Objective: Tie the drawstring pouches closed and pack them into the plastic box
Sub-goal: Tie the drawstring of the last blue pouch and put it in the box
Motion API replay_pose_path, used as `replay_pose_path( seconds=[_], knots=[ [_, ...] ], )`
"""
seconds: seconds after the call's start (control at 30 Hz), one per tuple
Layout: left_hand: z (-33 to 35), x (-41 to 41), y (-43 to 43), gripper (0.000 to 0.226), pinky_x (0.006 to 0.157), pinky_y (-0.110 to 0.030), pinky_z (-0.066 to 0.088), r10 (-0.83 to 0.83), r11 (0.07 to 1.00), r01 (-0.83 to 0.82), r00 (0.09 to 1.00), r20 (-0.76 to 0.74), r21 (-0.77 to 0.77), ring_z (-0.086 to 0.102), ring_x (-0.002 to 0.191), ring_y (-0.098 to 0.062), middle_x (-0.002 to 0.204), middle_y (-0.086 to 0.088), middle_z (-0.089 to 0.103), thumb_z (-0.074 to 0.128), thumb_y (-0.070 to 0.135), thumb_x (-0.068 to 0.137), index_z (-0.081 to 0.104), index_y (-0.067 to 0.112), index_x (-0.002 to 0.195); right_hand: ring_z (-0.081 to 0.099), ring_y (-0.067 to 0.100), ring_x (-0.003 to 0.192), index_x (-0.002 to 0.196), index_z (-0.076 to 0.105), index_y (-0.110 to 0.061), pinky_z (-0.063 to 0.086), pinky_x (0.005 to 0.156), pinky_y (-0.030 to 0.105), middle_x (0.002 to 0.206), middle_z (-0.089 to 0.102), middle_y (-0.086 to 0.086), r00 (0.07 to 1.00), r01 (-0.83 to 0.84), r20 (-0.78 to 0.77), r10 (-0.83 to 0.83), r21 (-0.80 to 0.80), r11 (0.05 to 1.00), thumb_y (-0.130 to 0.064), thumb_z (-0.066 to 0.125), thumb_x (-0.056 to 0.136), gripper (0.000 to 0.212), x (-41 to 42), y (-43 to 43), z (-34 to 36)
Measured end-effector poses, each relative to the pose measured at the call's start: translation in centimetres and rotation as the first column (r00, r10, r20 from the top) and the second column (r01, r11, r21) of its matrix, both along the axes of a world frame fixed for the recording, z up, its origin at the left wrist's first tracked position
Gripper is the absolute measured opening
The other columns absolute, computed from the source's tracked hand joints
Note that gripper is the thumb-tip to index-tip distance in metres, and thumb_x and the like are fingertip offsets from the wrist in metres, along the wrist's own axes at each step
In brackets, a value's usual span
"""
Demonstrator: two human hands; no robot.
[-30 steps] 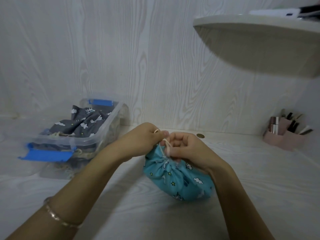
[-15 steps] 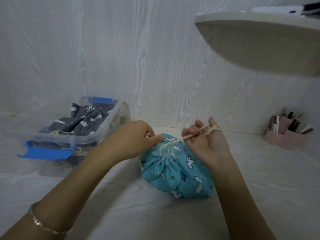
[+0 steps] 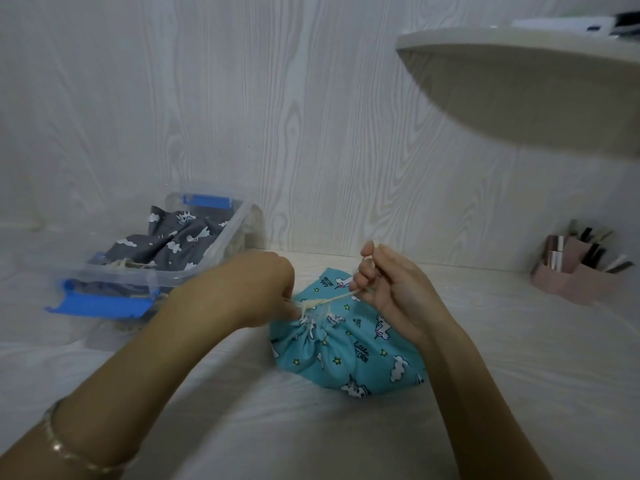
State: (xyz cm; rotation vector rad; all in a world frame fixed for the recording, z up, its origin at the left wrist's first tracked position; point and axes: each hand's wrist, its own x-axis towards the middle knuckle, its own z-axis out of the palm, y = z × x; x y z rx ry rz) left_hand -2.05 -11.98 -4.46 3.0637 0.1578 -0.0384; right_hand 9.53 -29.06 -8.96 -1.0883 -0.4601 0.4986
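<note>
At far left on the table [image 3: 311, 427], clear plastic box [image 3: 223, 242] holding a grey pouch [image 3: 166, 247], at centre the left hand [image 3: 256, 289], grip pinched on the drawstring [image 3: 332, 299] at the gathered mouth of the teal pouch [image 3: 349, 355] lying on the table, right hand [image 3: 391, 289], grip clamped on the same taut cord, pink organiser [image 3: 568, 282] at far right.

**What I can't make out from here**

At the gathered mouth of the teal pouch [image 3: 346, 355], the left hand [image 3: 256, 289] covers its own fingers. I see the drawstring [image 3: 332, 299] run in under it, but not which fingers pinch it. The right hand [image 3: 391, 289] and its wrist hide the pouch's right flank. Left of the pouch, the grey pouch [image 3: 166, 247] blurs behind the plastic box [image 3: 221, 244] wall. Far right of the pouch, the pink organizer [image 3: 568, 282] holds things too small to name. Above the pouch, the shelf [image 3: 519, 91] runs off the right edge.
</note>
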Motion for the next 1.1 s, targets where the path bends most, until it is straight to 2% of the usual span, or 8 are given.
replay_pose_path(
  seconds=[0.17,0.3,0.47,0.57,0.7,0.8,0.97,1.1],
  knots=[
    [1.2,-0.6,0.2,0.027,0.069,-0.026,0.044,-0.051,0.983,0.073,0.990,0.129,-0.169,0.055,0.077,-0.011,0.082,0.003,0.061,0.060,0.043,0.089,0.059,0.023,0.070,0.022,0.007,0.048,0.100,0.060,-0.010,0.023,0.041,0.017,0.056,0.027,-0.005,0.975,0.114,0.208,-0.077,-0.171,0.979,-0.018,0.039,0.104,0.023,0.1,-0.1,0.2],
    [1.5,-1.6,-0.1,0.029,0.058,-0.022,0.035,-0.068,0.977,0.094,0.988,0.138,-0.193,0.050,0.063,-0.008,0.068,0.006,0.056,0.061,0.044,0.087,0.058,0.023,0.067,0.024,0.009,0.049,0.102,0.065,-0.009,0.022,0.043,0.020,0.053,0.032,-0.008,0.917,0.241,0.390,-0.083,-0.378,0.894,-0.018,0.042,0.103,0.024,0.4,-1.1,1.1],
    [1.8,-0.3,-1.8,0.019,0.096,-0.032,0.032,-0.134,0.980,0.077,0.936,0.325,0.182,0.055,0.088,-0.010,0.084,0.011,0.064,0.057,0.047,0.089,0.067,0.030,0.089,0.030,0.008,0.050,0.094,0.066,0.006,0.029,0.048,0.018,0.052,0.054,-0.022,0.827,0.158,0.518,0.219,-0.588,0.793,-0.016,0.050,0.099,0.027,-1.6,-0.3,0.9],
    [1.7,1.7,-2.1,0.015,0.091,-0.034,0.031,-0.139,0.954,0.005,0.893,0.427,0.300,0.054,0.093,-0.014,0.090,0.009,0.064,0.055,0.038,0.092,0.068,0.030,0.093,0.031,0.007,0.051,0.068,0.057,-0.009,0.025,0.050,0.020,0.058,0.045,-0.006,0.834,-0.084,0.388,0.393,-0.615,0.784,-0.016,0.051,0.097,0.031,-2.1,-0.1,0.7],
    [0.1,3.3,-2.6,0.015,0.065,-0.021,0.047,0.030,0.981,0.060,0.890,0.455,-0.182,0.063,0.074,-0.008,0.084,0.007,0.070,0.057,0.021,0.086,0.070,0.026,0.090,0.029,0.008,0.049,0.052,0.058,-0.026,0.023,0.052,0.024,0.054,0.040,-0.005,0.843,-0.069,0.391,0.371,-0.604,0.794,-0.027,0.055,0.096,0.045,-2.3,0.0,0.4],
    [-1.2,3.4,-2.8,0.021,0.056,-0.013,0.047,0.096,0.748,0.115,0.955,0.279,-0.653,0.064,0.063,-0.005,0.078,0.002,0.073,0.054,0.015,0.089,0.068,0.025,0.101,0.025,0.011,0.048,0.052,0.051,-0.019,0.018,0.052,0.031,0.052,0.036,-0.001,0.874,0.011,0.399,0.277,-0.585,0.811,-0.031,0.055,0.096,0.046,-2.2,0.0,-0.3],
    [-2.2,2.8,-1.3,0.029,0.082,-0.021,0.055,-0.026,0.473,0.133,0.990,0.137,-0.871,0.068,0.090,-0.008,0.100,0.003,0.072,0.062,0.018,0.091,0.060,0.023,0.119,0.025,0.009,0.047,0.064,0.062,-0.015,0.018,0.047,0.024,0.054,0.035,-0.002,0.920,0.081,0.366,0.140,-0.527,0.846,-0.028,0.050,0.097,0.037,-2.3,0.0,0.0],
    [-2.6,2.6,-0.8,0.024,0.076,-0.031,0.056,0.032,0.494,0.116,0.988,0.151,-0.862,0.068,0.078,-0.013,0.085,-0.001,0.073,0.074,0.022,0.082,0.062,0.018,0.102,0.027,0.007,0.041,0.046,0.053,-0.022,0.021,0.044,0.021,0.046,0.037,-0.005,0.920,0.115,0.381,0.093,-0.490,0.864,-0.021,0.049,0.096,0.051,-2.8,0.3,0.1]
  ],
)
